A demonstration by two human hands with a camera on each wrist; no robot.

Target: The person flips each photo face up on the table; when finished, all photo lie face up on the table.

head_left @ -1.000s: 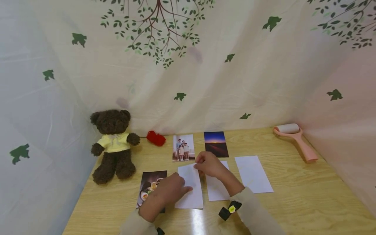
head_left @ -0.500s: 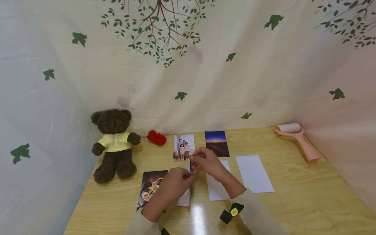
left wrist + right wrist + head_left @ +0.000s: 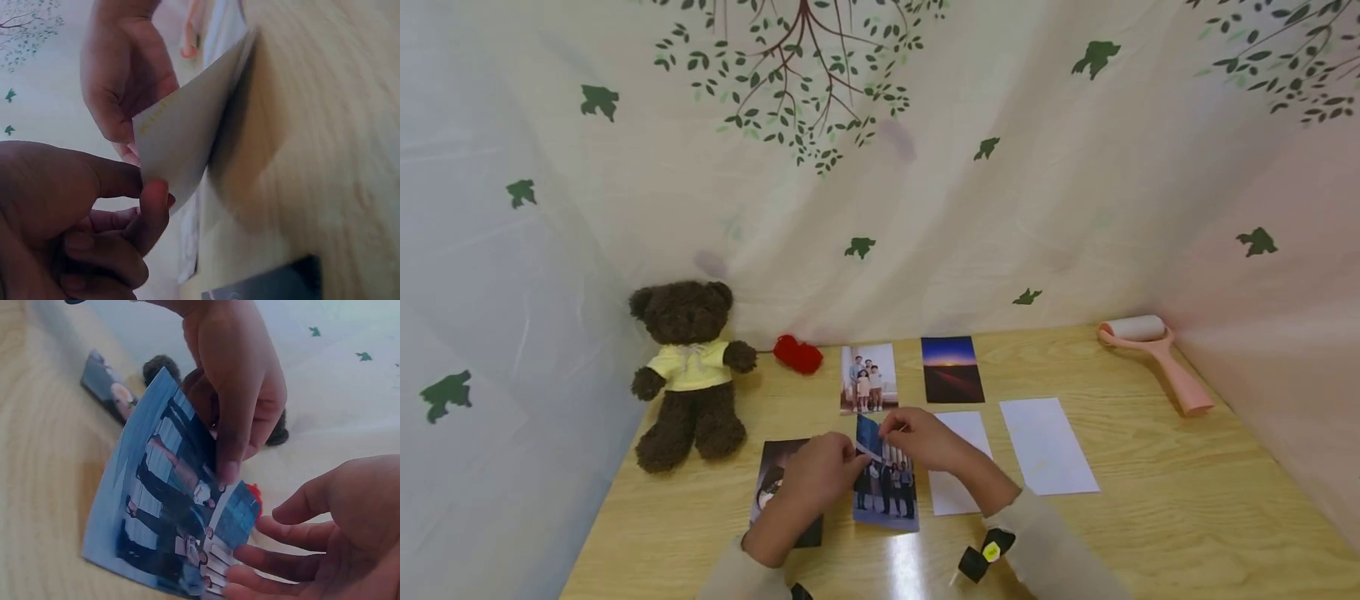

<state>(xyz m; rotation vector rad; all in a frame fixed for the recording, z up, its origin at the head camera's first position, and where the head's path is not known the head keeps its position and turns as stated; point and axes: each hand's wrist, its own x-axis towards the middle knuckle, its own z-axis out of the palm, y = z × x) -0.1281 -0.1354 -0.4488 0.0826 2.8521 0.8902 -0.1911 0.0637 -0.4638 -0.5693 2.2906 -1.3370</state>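
My left hand (image 3: 820, 473) pinches the left edge of a photo print (image 3: 886, 493) between thumb and fingers. Its picture side, a standing group before a building, faces up and is slightly bowed. In the left wrist view, the print's white back (image 3: 181, 128) with faint yellow lettering is tilted off the table. My right hand (image 3: 350, 537) has its fingers extended at the print's far edge, thumb apart from them. A ramen photo (image 3: 808, 529) lies partly under my left forearm. To the right, two white rectangles, a nearer one (image 3: 958, 475) and a farther one (image 3: 1048, 446), lie flat.
Behind the hands lie a family photo (image 3: 868, 379) and a sunset photo (image 3: 952, 371). A brown teddy bear (image 3: 688, 367) in a yellow top sits left, beside a red yarn bundle (image 3: 797, 354). A pink lint roller (image 3: 1172, 367) lies back right. Printed cloth (image 3: 940, 233) walls the table.
The print was white side up, then stood edge-on between both hands, and now shows its picture. The left hand has shifted slightly left; the right has lowered and its fingers have loosened from the print.
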